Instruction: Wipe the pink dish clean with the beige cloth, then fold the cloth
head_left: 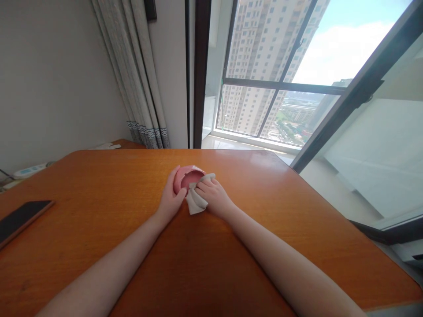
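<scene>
A rounded pink bowl-shaped container [177,179] is tilted with its hollow opening towards me above the middle of the table. My left hand [171,196] is closed around its left side, the thumb at the near rim. A pale grey-white cloth or tissue [196,203] is bunched in my right hand [214,196] and hangs down in front of the container. The fingers of that hand press the cloth at the container's right edge, partly covering the opening. Whether the container's base rests on the table is hidden.
The brown wooden table [132,176] spreads out on all sides of my hands. At its left edge lies a dark phone-like slab [23,220]. A white power strip [31,170] sits beyond the left edge. A curtain [142,79] and a glass door frame [340,88] stand behind.
</scene>
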Tool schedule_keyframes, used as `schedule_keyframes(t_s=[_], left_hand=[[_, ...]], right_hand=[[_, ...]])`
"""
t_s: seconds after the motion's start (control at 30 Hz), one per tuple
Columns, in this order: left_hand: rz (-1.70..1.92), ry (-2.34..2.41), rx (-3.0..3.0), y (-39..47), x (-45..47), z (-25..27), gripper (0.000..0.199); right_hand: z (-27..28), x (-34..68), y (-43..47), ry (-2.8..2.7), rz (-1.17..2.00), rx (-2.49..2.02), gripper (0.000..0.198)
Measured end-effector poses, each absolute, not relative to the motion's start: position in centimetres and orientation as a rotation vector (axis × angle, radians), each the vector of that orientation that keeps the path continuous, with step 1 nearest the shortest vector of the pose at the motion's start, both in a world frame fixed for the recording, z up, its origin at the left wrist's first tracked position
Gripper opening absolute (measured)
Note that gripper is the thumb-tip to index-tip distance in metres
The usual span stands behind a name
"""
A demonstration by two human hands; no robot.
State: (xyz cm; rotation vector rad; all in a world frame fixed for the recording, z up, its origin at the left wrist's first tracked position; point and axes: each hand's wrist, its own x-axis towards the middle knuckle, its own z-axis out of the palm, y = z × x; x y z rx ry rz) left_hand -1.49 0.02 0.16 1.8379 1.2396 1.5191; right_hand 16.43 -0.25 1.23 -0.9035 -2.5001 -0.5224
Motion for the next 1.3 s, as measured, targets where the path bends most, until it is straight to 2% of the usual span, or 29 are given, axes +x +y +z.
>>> schedule_keyframes(t_s=[0.13, 0.27, 0.43, 0.67, 0.87, 1.0, 1.2, 1.3], left_hand=[[1.582, 1.232, 1.594, -0.4, -0.3, -0.2, 0.064], [1.48, 1.153, 1.346, -0.7, 0.9, -1.3, 0.052], [1.459, 1.217, 1.409, -0.1, 0.1, -0.9, 0.04], [1.368, 1.266, 1.585, 0.2, -0.8, 0.1, 0.041], [1.392, 1.271, 1.581, 0.2, -0.5, -0.8, 0.071], [1.399, 1.238, 1.577, 0.9, -0.9, -1.2, 0.059], [1.277, 1.233, 1.63, 1.2, -1.6, -0.6, 0.067], [1.287, 1.214, 1.583, 1.3, -1.7, -0.8, 0.06]], right_hand=[[0.6, 15.9, -0.4, -2.458, -0.527, -0.958, 0.017], [0.5, 15.9, -0.3, -2.436, -0.516, -0.985, 0.013], [1.2, 16.6, 0.0, -2.481, -0.524, -0.895, 0.018], [0.8, 16.8, 0.3, -2.514, -0.503, -0.901, 0.015], [0.2, 16.5, 0.1, -2.493, -0.465, -0.956, 0.007], [0.5, 16.4, 0.0, -2.521, -0.42, -0.986, 0.008], [0.8, 17.3, 0.4, -2.545, -0.416, -0.858, 0.011], [0.7, 17.1, 0.2, -2.53, -0.415, -0.837, 0.009]])
